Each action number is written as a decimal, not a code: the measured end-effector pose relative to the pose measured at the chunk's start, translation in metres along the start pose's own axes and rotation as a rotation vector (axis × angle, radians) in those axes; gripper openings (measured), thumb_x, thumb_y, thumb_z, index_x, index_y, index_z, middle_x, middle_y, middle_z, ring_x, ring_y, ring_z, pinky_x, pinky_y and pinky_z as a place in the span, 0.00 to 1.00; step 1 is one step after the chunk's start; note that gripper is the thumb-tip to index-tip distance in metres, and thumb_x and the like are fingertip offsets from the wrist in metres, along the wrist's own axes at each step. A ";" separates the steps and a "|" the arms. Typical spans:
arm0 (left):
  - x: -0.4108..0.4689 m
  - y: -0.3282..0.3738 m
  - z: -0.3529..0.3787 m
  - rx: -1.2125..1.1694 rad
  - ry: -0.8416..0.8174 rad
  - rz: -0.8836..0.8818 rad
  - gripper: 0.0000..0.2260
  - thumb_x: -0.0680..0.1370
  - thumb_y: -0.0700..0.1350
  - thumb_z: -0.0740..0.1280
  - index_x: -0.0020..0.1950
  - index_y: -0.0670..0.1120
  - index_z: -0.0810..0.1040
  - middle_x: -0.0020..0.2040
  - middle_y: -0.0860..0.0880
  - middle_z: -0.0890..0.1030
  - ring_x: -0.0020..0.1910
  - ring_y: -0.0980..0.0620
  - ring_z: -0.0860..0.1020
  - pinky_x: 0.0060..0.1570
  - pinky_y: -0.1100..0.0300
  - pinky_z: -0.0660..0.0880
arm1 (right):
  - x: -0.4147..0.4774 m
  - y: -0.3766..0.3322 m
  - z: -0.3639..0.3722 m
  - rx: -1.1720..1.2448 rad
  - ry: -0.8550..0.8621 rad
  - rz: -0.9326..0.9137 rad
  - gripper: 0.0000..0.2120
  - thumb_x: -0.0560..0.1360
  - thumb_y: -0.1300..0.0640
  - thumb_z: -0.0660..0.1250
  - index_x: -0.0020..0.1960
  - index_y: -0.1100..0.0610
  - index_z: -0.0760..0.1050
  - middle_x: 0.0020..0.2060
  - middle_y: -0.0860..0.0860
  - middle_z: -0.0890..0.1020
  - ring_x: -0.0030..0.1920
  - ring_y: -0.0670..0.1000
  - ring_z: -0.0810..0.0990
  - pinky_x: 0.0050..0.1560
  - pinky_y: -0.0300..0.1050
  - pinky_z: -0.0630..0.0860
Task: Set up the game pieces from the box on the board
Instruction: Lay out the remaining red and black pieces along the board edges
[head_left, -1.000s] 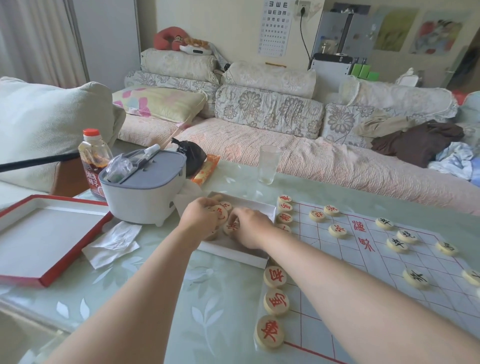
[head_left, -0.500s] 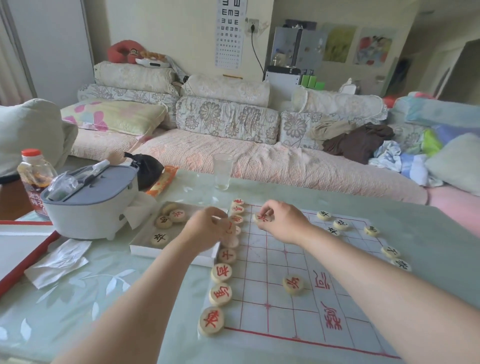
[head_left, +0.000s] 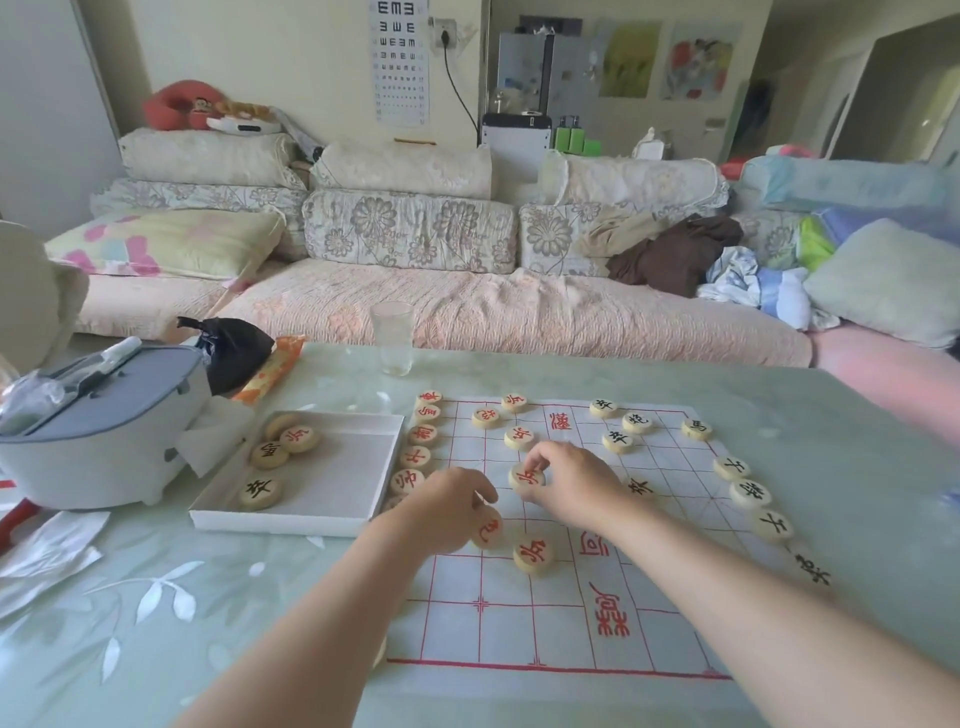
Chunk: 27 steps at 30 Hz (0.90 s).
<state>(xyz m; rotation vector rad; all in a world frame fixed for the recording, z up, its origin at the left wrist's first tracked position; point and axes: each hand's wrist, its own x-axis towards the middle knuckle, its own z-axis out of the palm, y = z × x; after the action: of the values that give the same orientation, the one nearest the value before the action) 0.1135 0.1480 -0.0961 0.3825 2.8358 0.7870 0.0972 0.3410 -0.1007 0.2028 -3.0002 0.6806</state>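
Observation:
A white paper board (head_left: 519, 629) with a red grid lies on the table. Round wooden pieces with red characters line its left edge, and black-character pieces (head_left: 749, 492) run along its right side. My left hand (head_left: 447, 512) holds a red-marked piece (head_left: 489, 529) near the board's left side. My right hand (head_left: 569, 480) pinches another red-marked piece (head_left: 527, 477) just above the board's middle. One more red piece (head_left: 533, 554) lies flat in front of both hands. The shallow white box (head_left: 332, 512) to the left holds several pieces (head_left: 261, 491).
A grey and white appliance (head_left: 104, 431) stands at the far left beside crumpled tissues (head_left: 47, 545). An empty glass (head_left: 392, 338) stands beyond the board, with a black bag (head_left: 236, 345) and an orange packet (head_left: 270, 369) to its left. A sofa runs behind the table.
Both hands left the box and moved right onto the board, each with a red piece. My right hand came nearer along the board. The camera swung to the right.

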 end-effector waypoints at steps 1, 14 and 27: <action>0.002 -0.002 0.000 0.006 -0.003 -0.007 0.10 0.80 0.45 0.62 0.60 0.53 0.77 0.54 0.52 0.80 0.34 0.56 0.75 0.29 0.65 0.72 | 0.000 0.002 0.002 -0.007 0.004 -0.005 0.12 0.75 0.41 0.67 0.54 0.46 0.75 0.55 0.43 0.77 0.55 0.48 0.76 0.49 0.45 0.71; 0.004 -0.004 -0.004 0.067 -0.075 -0.049 0.17 0.80 0.39 0.56 0.64 0.53 0.75 0.58 0.55 0.80 0.46 0.54 0.77 0.34 0.65 0.74 | 0.001 -0.007 0.008 -0.018 -0.002 -0.106 0.06 0.77 0.51 0.64 0.52 0.47 0.78 0.59 0.45 0.75 0.58 0.50 0.75 0.50 0.44 0.70; -0.010 0.004 0.000 -0.450 0.077 -0.208 0.11 0.71 0.47 0.74 0.52 0.49 0.80 0.34 0.56 0.82 0.32 0.56 0.76 0.30 0.65 0.69 | -0.032 -0.037 0.004 0.148 -0.147 -0.254 0.18 0.71 0.51 0.72 0.60 0.47 0.75 0.57 0.44 0.78 0.46 0.40 0.74 0.44 0.30 0.67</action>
<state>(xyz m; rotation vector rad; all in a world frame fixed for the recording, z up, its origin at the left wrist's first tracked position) 0.1237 0.1478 -0.0928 -0.0090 2.5953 1.3690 0.1342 0.3096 -0.0910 0.6559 -2.9805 0.8927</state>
